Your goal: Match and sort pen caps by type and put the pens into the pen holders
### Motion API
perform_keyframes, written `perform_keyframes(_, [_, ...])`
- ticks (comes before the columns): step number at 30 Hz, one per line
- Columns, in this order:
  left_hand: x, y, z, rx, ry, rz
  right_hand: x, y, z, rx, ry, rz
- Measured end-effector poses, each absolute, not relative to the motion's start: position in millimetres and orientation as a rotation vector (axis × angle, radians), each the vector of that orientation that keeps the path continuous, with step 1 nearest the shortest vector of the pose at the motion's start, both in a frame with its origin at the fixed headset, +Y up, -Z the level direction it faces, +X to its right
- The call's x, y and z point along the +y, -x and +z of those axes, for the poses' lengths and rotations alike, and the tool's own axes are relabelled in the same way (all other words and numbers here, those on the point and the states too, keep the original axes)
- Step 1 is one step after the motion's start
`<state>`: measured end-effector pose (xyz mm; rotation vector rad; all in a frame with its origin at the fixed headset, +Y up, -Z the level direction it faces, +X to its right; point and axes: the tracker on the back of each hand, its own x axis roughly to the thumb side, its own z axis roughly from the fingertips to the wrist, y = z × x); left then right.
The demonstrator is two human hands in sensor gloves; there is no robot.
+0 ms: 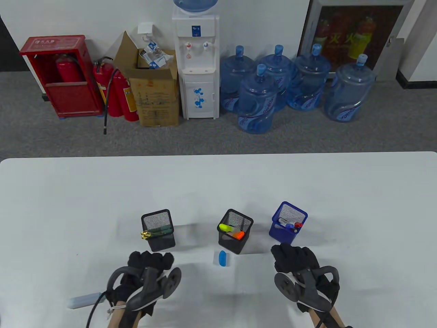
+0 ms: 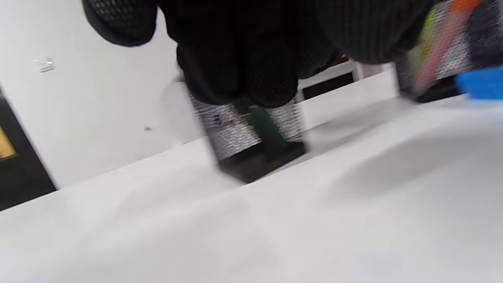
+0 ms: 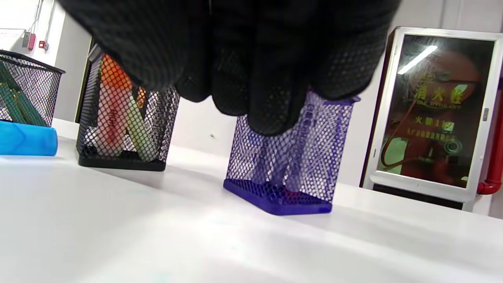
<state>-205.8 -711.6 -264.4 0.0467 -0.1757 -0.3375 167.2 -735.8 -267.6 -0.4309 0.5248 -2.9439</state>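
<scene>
White table [image 1: 218, 184]: three square wire-mesh pen holders stand in a row near its front edge. Left black mesh holder [image 1: 157, 230] contains dark green pens with a gold clip end leaning over its left rim. Middle black mesh holder [image 1: 235, 231] contains a yellow and an orange highlighter. Right blue mesh holder [image 1: 289, 222] contains several pens, one with a red end.

A blue highlighter [image 1: 222, 258] lies flat on the table just in front of the middle holder, between the two hands and untouched by either. In the right wrist view it shows at the left edge, beside the middle holder [image 3: 125, 118].

Left hand [image 1: 150, 261]: just in front of the left holder, fingers curled down, holding nothing visible. Left wrist view is motion-blurred.

Right hand [image 1: 294, 257]: just in front of the blue holder [image 3: 292, 157], fingers hanging loosely curled, empty, clear of the table.
</scene>
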Motion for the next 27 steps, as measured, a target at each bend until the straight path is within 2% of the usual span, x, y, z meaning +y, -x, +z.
perform_keyframes(4, [-709.8,257.4,-260.0,-0.071,0.017,-0.343,-738.8,-166.6,-269.3,0.513,0.430,-2.916])
perform_keyframes(10, [-719.3,298.0,-253.8,0.013,0.100,-0.409,-740.6,-165.8,-269.8,0.487,0.422,-2.924])
perform_keyframes(15, [-728.0,316.0,-249.7,0.024,0.166,-0.508,-738.6,-165.8,-269.0,0.479,0.412,-2.924])
perform_keyframes(27, [-750.9,334.2,-244.2,0.050,0.233,-0.573,-737.0,-164.1,-269.2,0.454,0.417,-2.916])
